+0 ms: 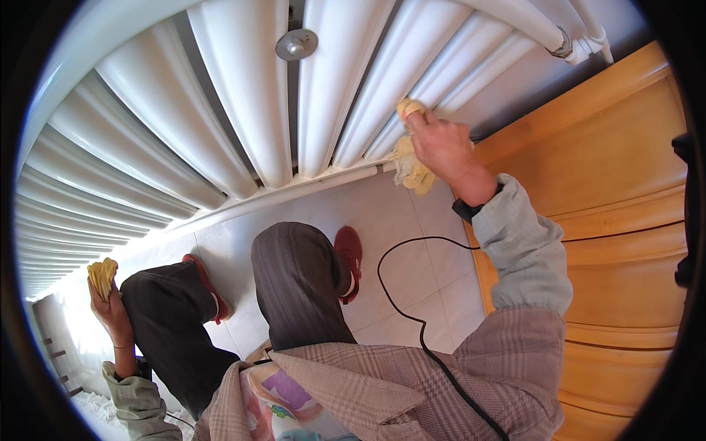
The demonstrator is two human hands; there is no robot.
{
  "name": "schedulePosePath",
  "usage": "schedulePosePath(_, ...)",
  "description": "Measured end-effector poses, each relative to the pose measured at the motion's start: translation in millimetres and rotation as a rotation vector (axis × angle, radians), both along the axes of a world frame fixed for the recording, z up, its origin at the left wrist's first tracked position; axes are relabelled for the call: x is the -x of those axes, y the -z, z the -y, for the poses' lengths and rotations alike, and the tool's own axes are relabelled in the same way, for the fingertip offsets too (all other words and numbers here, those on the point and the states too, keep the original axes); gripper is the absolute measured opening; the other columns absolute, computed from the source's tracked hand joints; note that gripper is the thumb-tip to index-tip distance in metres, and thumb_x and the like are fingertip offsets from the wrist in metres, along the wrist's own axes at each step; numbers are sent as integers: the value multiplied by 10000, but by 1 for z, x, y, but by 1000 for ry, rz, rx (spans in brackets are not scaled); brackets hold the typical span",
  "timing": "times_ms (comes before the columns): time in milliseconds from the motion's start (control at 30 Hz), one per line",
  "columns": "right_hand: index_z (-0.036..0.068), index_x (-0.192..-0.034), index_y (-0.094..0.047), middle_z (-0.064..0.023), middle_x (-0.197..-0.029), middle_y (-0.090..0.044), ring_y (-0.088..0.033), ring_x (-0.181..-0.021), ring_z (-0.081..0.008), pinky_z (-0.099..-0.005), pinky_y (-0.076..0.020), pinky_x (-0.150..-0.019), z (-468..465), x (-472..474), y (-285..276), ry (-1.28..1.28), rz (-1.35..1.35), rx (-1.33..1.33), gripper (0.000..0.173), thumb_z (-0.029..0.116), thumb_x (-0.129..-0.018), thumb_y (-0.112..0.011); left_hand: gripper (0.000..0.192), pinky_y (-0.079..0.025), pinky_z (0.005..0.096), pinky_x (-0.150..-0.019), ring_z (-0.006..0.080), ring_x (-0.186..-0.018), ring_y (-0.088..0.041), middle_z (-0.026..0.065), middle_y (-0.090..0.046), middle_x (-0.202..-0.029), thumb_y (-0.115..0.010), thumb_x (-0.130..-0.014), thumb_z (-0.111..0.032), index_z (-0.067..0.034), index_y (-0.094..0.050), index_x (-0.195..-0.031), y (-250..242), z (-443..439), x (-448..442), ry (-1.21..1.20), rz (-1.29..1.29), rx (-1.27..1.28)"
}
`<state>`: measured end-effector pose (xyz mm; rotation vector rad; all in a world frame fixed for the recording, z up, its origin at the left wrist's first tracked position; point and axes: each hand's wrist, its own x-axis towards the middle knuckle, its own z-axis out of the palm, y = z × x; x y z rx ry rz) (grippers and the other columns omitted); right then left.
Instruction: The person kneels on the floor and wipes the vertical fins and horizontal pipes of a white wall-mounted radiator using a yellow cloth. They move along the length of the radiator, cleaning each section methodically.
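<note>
A white column radiator (237,99) stretches across the upper part of the view. My right hand (444,143) grips a pale yellow cloth (412,165) against the lower part of the columns near the radiator's right end. Part of this cloth hangs loose below my fingers. Far to the left, my left hand (110,314) holds another yellow cloth (102,277), bunched up and raised beside my left knee. That hand is close to the radiator in the picture; whether its cloth touches the columns, I cannot tell.
An orange-brown wooden cabinet (612,264) stands on the right. A black cable (423,325) loops over the tiled floor (397,220) and across my jacket. White pipes (584,47) run at the upper right. A round metal washer with a bolt (297,45) sits between two columns.
</note>
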<state>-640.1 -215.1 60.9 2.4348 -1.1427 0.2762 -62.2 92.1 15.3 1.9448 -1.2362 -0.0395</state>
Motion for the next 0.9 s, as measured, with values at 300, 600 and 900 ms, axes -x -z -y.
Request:
schedulePosePath(300, 86, -1045, -580, -146, -800, -660, -643, -664, -360, -469, -502, -573, -20, -16, 55, 111, 94, -284, 242, 128, -809, -555, 410, -480, 289, -678, 164, -749, -567, 118, -646, -929, -551, -921, -51, 56, -483, -1311, 0, -3, 0, -1, -5, 29)
schedulePosePath(600, 30, -1054, -575, -224, -803, -624, -588, -668, -438, -482, -483, -580, -11, -17, -127, 0, 458, 257, 254, 126, -819, -568, 436, -495, 318, -773, 209, -856, -622, 155, -661, -986, -546, -895, -29, 65, -476, -1316, 7, 3, -3, 6, -28, 66)
schedulePosePath(900, 52, -967, -544, -150, -816, -644, -619, -624, -372, -468, -497, -556, 5, -30, -95, 61, 432, 355, 181, 133, -806, -565, 366, -490, 327, -777, 226, -862, -626, 160, -659, -980, -548, -905, -52, 51, -512, -1255, -5, 2, 1, -44, 14, -27)
